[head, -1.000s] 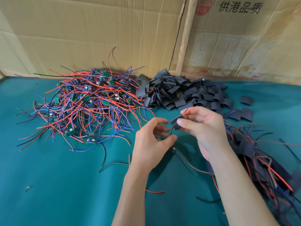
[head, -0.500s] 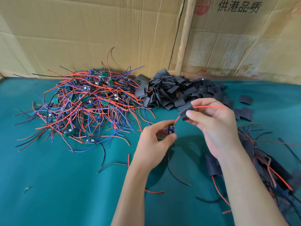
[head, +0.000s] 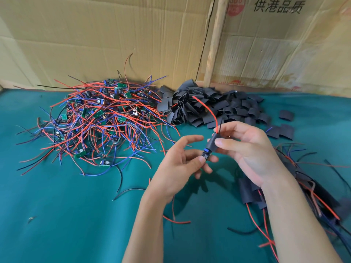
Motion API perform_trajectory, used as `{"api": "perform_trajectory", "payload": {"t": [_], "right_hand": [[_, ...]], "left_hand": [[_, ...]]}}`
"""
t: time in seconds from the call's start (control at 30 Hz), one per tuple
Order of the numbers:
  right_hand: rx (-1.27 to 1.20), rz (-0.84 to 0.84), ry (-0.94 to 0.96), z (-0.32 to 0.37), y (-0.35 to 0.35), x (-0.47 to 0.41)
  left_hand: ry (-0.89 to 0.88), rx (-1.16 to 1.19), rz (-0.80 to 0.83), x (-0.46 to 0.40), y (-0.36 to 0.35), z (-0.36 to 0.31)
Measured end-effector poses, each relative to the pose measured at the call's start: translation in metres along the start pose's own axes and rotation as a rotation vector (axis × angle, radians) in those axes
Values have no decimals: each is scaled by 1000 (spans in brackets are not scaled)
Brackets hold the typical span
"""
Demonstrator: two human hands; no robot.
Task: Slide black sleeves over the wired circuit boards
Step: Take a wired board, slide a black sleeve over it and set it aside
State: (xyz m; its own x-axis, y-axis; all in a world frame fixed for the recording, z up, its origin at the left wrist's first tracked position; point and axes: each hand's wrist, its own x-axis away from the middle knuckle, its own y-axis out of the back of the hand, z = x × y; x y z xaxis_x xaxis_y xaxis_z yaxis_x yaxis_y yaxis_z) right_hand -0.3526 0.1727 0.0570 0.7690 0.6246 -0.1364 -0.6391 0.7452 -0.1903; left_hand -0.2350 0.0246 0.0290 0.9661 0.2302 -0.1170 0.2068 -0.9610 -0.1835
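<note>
**Q:** Cardboard sheets (head: pixel 106 40) form the backdrop in the head view?

**A:** Correct. They stand across the top of the frame, with a wooden post (head: pixel 215 42) between two of them. A teal cloth surface (head: pixel 62 215) fills the lower part of the frame.

**Q:** Where are the supplies?

**A:** A pile of wired circuit boards (head: pixel 98 122), with red, blue and black leads, lies at centre left. A heap of black sleeves (head: pixel 210 109) lies just right of it, touching its edge, at upper centre. A few loose sleeves (head: pixel 283 130) lie at the right. Sleeved units with trailing wires (head: pixel 307 194) lie at lower right, partly hidden by the right forearm.

**Q:** State of the left hand (head: pixel 180 171)?

**A:** Thumb and fingertips pinch the lower end of a circuit board (head: pixel 205 155) at frame centre. The index finger extends upward, clear of the part.

**Q:** State of the right hand (head: pixel 250 150)?

**A:** Thumb and fingers pinch a black sleeve (head: pixel 212 144) directly above the board. The sleeve's lower end meets the board's blue component; the board's lower part remains exposed.

**Q:** And the leads?

**A:** A red wire (head: pixel 207 109) and a black wire exit the sleeve's top end and rise toward the sleeve heap.
</note>
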Motion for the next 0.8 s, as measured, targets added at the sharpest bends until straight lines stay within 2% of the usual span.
{"api": "perform_trajectory", "payload": {"t": [0.23,0.8], "right_hand": [[-136,37,-51,-1,-4,0],[-196,87,-74,3,-2,5]], "left_hand": [[-22,35,40,1,4,-2],[36,132,116,2,8,-2]]}}
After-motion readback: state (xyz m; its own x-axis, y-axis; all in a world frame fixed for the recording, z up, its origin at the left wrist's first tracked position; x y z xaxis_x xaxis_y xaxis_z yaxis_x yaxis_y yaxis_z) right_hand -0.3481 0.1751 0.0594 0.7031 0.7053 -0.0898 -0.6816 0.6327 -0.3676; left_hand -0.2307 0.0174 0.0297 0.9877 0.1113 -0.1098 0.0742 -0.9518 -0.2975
